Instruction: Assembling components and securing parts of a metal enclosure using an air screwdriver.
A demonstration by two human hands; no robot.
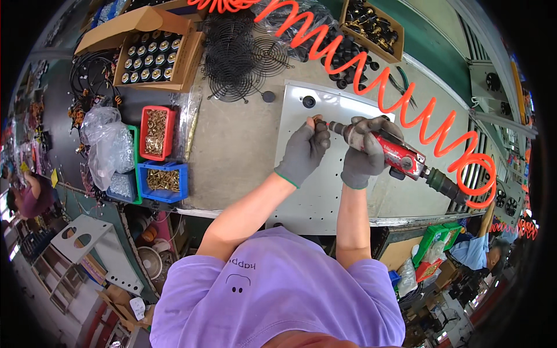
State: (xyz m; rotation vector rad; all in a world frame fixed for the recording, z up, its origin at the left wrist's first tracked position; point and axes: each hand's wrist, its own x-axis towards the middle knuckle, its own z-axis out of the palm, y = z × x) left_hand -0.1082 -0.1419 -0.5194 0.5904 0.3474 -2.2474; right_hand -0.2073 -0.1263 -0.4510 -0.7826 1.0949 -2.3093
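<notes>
My right hand (366, 152), in a grey glove, grips a red air screwdriver (401, 155) that lies nearly level, its tip pointing left. At that tip, the gloved fingers of my left hand (304, 148) are pinched together. Whatever small thing they hold is too small to make out. Both hands are above a light grey metal panel (307, 194) with small holes along it. A black round part (308, 102) sits near the panel's far left corner. From the screwdriver's rear end, an orange coiled hose (426, 119) runs up across the far side.
Left of the panel stand a red bin (156, 133) and a blue bin (141, 181) of screws. Farther back are an open carton (185, 62) of black fittings and black wire fan guards (232, 58). Another carton (396, 53) stands far right. Other people are at both sides.
</notes>
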